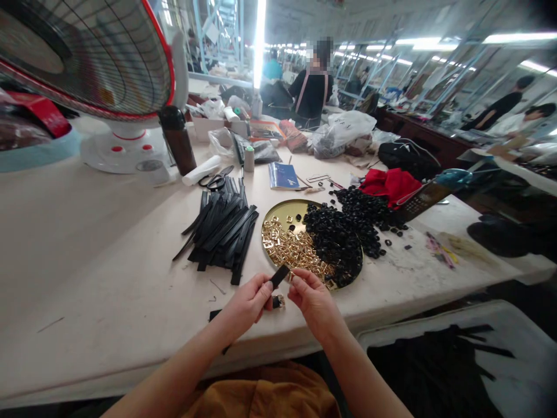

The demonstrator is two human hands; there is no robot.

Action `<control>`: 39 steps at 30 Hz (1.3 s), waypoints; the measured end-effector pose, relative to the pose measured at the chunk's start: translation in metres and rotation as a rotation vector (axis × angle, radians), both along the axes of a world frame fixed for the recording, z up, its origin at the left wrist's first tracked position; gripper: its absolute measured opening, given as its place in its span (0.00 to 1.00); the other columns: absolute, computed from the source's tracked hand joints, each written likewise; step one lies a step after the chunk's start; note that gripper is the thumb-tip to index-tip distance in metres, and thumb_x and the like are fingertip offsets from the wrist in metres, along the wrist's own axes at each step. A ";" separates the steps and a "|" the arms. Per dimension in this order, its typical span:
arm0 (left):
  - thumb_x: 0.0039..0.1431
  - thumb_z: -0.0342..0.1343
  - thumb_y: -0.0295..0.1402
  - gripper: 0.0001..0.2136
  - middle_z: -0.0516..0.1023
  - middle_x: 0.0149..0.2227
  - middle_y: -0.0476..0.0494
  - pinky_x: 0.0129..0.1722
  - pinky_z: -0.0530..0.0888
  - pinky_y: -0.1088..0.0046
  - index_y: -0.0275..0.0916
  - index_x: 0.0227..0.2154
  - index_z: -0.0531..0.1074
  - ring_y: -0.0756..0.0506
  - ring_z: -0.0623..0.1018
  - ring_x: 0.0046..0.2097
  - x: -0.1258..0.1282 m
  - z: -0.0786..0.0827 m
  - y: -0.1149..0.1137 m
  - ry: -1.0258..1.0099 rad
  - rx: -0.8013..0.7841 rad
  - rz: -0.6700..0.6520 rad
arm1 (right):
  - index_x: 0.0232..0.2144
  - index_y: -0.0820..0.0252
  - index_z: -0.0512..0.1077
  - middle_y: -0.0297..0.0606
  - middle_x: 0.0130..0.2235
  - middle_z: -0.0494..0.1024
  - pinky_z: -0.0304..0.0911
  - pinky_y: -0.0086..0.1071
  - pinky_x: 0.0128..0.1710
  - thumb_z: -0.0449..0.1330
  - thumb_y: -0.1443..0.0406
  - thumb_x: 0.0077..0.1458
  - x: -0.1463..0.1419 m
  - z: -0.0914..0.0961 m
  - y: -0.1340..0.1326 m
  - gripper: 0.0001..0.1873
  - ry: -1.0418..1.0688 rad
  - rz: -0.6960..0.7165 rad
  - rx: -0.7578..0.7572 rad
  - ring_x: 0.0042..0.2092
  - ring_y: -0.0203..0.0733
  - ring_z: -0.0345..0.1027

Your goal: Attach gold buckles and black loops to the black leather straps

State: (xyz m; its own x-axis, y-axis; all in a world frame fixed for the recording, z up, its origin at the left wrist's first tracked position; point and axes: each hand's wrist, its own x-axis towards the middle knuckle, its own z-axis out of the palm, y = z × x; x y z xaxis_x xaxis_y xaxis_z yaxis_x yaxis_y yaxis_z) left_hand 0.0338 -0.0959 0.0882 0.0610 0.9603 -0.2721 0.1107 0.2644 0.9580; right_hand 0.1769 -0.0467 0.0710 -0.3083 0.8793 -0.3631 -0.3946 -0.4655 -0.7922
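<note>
Pinched in my left hand (pixel 252 299) is a black strap (pixel 279 277), its free end pointing up toward the tray. My right hand (pixel 314 299) closes its fingertips on a small gold buckle (pixel 291 277) right beside that strap end; whether the two touch is hard to tell. Just below my left fingers another gold buckle (pixel 279 301) sits on a dark strap end. Beyond my hands stands a round gold tray (pixel 282 210) with a heap of gold buckles (pixel 296 248) and many small black loops (pixel 333 244). A pile of black straps (pixel 224 229) lies left of the tray.
A large fan (pixel 126 139), a dark bottle (pixel 177 139), scissors (pixel 216 179), a thread spool (pixel 249 158) and a blue booklet (pixel 284 175) stand or lie farther back. Red cloth (pixel 389 184) lies behind the spilled loops. A bin (pixel 517 331) of black pieces is at lower right.
</note>
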 end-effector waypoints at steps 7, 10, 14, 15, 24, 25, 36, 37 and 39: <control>0.60 0.41 0.38 0.12 0.66 0.23 0.52 0.29 0.62 0.76 0.39 0.28 0.65 0.50 0.67 0.28 -0.008 0.008 -0.014 0.356 0.156 -0.069 | 0.30 0.60 0.72 0.30 0.25 0.75 0.68 0.18 0.23 0.69 0.70 0.35 0.002 0.004 -0.007 0.15 0.274 0.036 -0.340 0.23 0.26 0.67; 0.60 0.41 0.37 0.12 0.66 0.22 0.53 0.28 0.61 0.76 0.39 0.28 0.66 0.50 0.67 0.27 -0.011 0.009 -0.016 0.405 0.143 -0.090 | 0.31 0.60 0.72 0.30 0.28 0.75 0.68 0.18 0.24 0.68 0.72 0.37 0.004 0.006 -0.008 0.15 0.310 0.018 -0.384 0.24 0.26 0.68; 0.60 0.41 0.36 0.12 0.70 0.26 0.50 0.29 0.61 0.76 0.39 0.30 0.68 0.50 0.68 0.29 -0.005 0.008 -0.016 0.407 0.185 -0.114 | 0.31 0.60 0.72 0.28 0.25 0.73 0.67 0.19 0.24 0.70 0.68 0.34 -0.003 0.002 -0.016 0.18 0.205 0.042 -0.326 0.23 0.26 0.66; 0.59 0.42 0.36 0.11 0.70 0.27 0.50 0.29 0.62 0.76 0.39 0.30 0.68 0.49 0.68 0.30 -0.003 0.008 -0.017 0.388 0.194 -0.109 | 0.31 0.60 0.72 0.28 0.25 0.73 0.66 0.20 0.24 0.70 0.66 0.34 -0.006 0.001 -0.019 0.17 0.163 0.052 -0.271 0.23 0.26 0.65; 0.58 0.43 0.37 0.11 0.65 0.21 0.54 0.21 0.60 0.79 0.38 0.24 0.61 0.54 0.62 0.22 0.002 -0.002 -0.015 0.095 0.056 -0.053 | 0.27 0.60 0.69 0.27 0.22 0.66 0.55 0.25 0.26 0.62 0.60 0.46 -0.008 -0.013 -0.035 0.09 -0.292 0.019 0.309 0.25 0.30 0.56; 0.58 0.43 0.38 0.11 0.64 0.21 0.54 0.20 0.59 0.79 0.38 0.24 0.61 0.54 0.61 0.20 0.002 -0.005 -0.015 0.067 0.027 -0.061 | 0.26 0.60 0.69 0.28 0.22 0.65 0.54 0.25 0.26 0.61 0.60 0.47 -0.007 -0.013 -0.033 0.09 -0.299 0.027 0.305 0.25 0.31 0.56; 0.56 0.43 0.36 0.11 0.67 0.19 0.55 0.20 0.60 0.79 0.38 0.22 0.61 0.55 0.61 0.18 0.007 -0.012 -0.017 0.058 -0.011 0.004 | 0.21 0.61 0.64 0.25 0.18 0.62 0.51 0.24 0.21 0.66 0.59 0.39 -0.009 -0.010 -0.027 0.15 0.107 0.119 -0.207 0.20 0.28 0.51; 0.56 0.43 0.36 0.11 0.67 0.19 0.55 0.20 0.60 0.79 0.38 0.22 0.61 0.55 0.62 0.18 0.007 -0.011 -0.017 0.077 -0.009 0.004 | 0.21 0.61 0.64 0.25 0.18 0.62 0.50 0.24 0.21 0.65 0.59 0.40 -0.008 -0.010 -0.027 0.15 0.076 0.110 -0.162 0.20 0.28 0.51; 0.56 0.43 0.36 0.10 0.68 0.19 0.55 0.20 0.61 0.79 0.38 0.23 0.62 0.54 0.62 0.19 0.007 -0.010 -0.018 0.109 -0.006 -0.008 | 0.21 0.60 0.64 0.26 0.18 0.62 0.50 0.25 0.22 0.63 0.57 0.43 -0.006 -0.010 -0.028 0.14 -0.031 0.103 -0.020 0.21 0.29 0.52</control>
State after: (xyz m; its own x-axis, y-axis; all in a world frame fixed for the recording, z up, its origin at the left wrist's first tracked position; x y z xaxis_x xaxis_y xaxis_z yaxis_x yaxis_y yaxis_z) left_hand 0.0409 -0.1138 0.0780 0.0383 0.9581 -0.2838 0.2166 0.2692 0.9384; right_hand 0.1707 -0.0749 0.0609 -0.3850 0.8358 -0.3914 -0.3188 -0.5185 -0.7934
